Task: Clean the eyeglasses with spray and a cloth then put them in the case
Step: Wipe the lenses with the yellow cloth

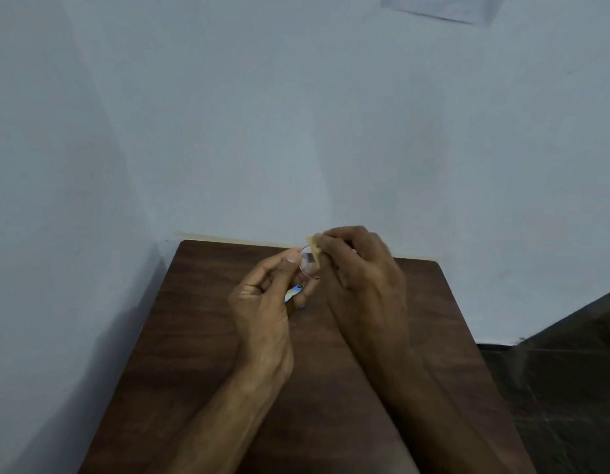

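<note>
Nearest the camera, two bare forearms reach up over the dark wood desk [201, 336], whose near stretch lies bare beneath them. Raised above the middle of the desk, the left hand [262, 302] pinches the eyeglasses [308, 266] at the thin reddish rim of one lens, thumb on the near side and fingers curled closed behind; that grip likely steadies the frame and turns the lens face toward the other hand. The right hand [361, 268] is closed on a small yellowish cloth [315, 248], its fingers pressing the cloth against the far edge of the same lens, which I judge to be the wiping step. Holding the glasses in the air rather than flat on the desk would let the cloth reach both faces of the lens. Just below the left hand's fingers a small blue-and-white object [295, 292] peeks out; it may be the spray, but too little shows to tell. No case is visible; the hands may hide it. Farther back, the desk's far edge meets the pale wall [296, 131], with a light strip [235, 238] along the join. Left, the desk edge runs close to the wall; right, it drops to the dark floor [570, 371], so free room lies mostly above the desk.
</note>
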### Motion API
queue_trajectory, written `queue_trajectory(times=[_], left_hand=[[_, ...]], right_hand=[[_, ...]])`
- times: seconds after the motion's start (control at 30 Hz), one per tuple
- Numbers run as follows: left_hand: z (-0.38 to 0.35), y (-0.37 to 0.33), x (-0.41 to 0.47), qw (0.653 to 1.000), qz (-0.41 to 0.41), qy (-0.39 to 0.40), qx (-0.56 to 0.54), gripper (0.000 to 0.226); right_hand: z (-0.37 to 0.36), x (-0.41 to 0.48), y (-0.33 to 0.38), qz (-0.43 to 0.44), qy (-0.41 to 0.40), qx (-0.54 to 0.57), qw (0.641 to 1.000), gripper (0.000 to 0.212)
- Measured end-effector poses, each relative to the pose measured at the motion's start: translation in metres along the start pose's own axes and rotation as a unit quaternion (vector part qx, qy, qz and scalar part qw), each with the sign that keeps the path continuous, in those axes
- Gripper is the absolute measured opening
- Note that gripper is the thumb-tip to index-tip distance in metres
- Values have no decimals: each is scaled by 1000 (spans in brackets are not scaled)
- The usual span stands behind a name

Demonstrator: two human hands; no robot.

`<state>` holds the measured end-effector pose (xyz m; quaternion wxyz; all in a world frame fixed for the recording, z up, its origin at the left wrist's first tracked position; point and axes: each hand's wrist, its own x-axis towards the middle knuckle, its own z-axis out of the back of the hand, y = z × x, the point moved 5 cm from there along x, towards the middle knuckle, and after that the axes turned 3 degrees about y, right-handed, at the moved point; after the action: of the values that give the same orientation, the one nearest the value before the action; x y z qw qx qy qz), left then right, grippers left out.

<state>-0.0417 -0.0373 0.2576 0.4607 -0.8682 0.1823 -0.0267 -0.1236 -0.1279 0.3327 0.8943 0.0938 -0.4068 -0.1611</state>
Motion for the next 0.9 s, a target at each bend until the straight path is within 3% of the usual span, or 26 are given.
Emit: queue_trajectory(times=[0.13, 0.27, 0.37, 0.9], left_hand=[[-14, 7, -10, 1000, 20, 2, -6, 11], [-28, 17, -24, 1000, 19, -9, -17, 11], [-39, 20, -32, 999, 20, -15, -22, 10], [-68, 24, -57, 998, -50, -26, -16, 19]], right_hand=[[10, -19, 3, 47, 28, 21, 998, 22], [23, -8, -30, 8, 0, 13, 1000, 19], [29, -7, -32, 26, -3, 20, 999, 18], [59, -23, -68, 59, 2, 80, 995, 14]])
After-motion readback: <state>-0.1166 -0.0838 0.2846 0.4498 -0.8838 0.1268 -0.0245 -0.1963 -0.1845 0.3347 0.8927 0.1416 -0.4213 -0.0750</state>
